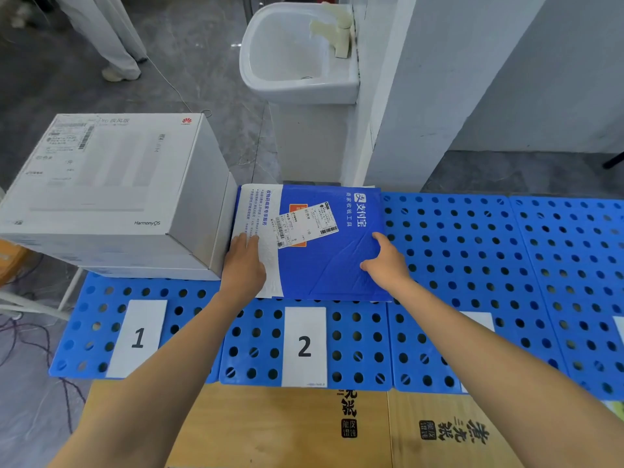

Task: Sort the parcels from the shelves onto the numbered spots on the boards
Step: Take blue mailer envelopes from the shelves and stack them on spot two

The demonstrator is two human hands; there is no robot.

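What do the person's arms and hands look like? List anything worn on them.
The left hand and right hand wear no gloves; no ring, watch or bracelet shows on them or at the wrists. The arms are bare all the way to the frame's edge, with no sleeve in view.

A white sink (283, 55) with a cream tap (337, 32) adjoins a pillar (422, 79); printed brown cartons (270, 430) lie nearest.
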